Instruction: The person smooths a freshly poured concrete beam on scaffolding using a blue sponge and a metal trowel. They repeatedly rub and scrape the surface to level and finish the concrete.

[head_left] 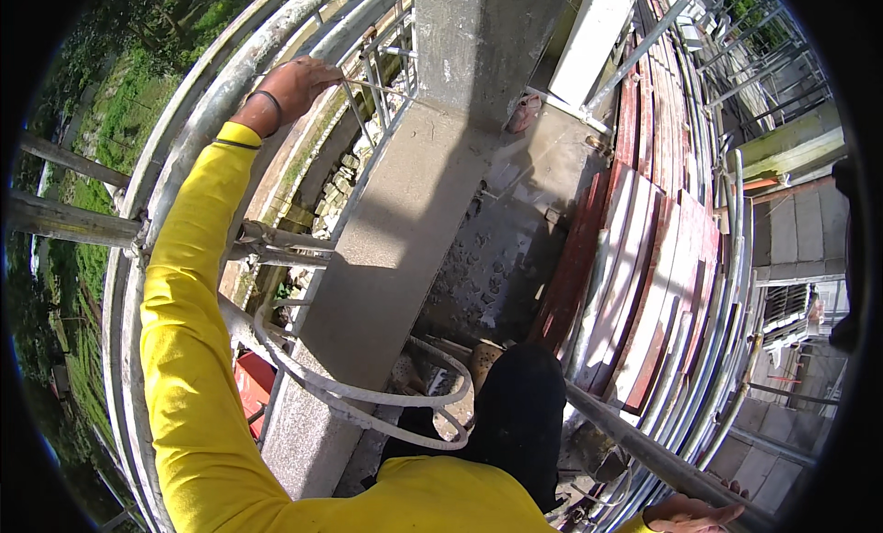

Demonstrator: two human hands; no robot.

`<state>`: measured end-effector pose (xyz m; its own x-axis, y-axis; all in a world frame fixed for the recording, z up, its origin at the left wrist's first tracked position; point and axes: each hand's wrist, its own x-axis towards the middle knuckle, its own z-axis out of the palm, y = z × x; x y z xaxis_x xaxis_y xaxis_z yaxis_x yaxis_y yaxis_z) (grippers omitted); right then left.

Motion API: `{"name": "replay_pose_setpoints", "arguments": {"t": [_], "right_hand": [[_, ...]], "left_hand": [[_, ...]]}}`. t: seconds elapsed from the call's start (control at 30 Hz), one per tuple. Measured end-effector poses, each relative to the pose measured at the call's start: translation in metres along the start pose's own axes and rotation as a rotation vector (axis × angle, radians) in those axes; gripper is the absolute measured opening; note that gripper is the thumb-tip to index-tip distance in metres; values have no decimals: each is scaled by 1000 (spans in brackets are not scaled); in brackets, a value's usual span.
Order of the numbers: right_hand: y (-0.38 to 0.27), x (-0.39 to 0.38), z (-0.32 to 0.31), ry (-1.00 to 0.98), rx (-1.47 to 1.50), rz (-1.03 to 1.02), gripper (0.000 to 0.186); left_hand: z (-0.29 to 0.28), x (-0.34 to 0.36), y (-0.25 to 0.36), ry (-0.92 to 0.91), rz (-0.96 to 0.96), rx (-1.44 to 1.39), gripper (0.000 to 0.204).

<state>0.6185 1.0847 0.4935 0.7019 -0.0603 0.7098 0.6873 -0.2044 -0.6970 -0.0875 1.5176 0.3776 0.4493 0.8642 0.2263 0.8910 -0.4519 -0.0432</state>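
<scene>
My left arm, in a yellow sleeve, stretches up the left side to my left hand [292,90]. Its fingers are closed on the near end of a thin rod [386,89], which points toward the concrete column [478,50]; the grip itself is partly hidden. Grey scaffold pipes [189,128] pass under and beside that wrist. At the lower right edge, my right hand [690,513] lies by a slanting metal pipe [644,447], fingers stretched out, partly cut off by the picture's rim. Whether it touches the pipe I cannot tell.
A concrete ledge [377,229] runs from the column toward me. Looped pale hose or rope [368,397] hangs near my legs. Red and white planks [635,285] and long pipes lie to the right. Rubble covers the wet floor [497,257]. Greenery lies far below, left.
</scene>
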Motion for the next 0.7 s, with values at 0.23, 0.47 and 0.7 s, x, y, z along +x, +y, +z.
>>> {"name": "replay_pose_setpoints", "arguments": {"t": [0.23, 0.47, 0.7], "right_hand": [[6, -1, -1, -5, -9, 6, 52], [3, -1, 1, -14, -13, -2, 52], [8, 1, 6, -7, -20, 1, 51]], "left_hand": [[-20, 21, 44, -73, 49, -33, 23], [-3, 17, 17, 65, 42, 65, 25], [-24, 2, -11, -38, -83, -14, 22]]}}
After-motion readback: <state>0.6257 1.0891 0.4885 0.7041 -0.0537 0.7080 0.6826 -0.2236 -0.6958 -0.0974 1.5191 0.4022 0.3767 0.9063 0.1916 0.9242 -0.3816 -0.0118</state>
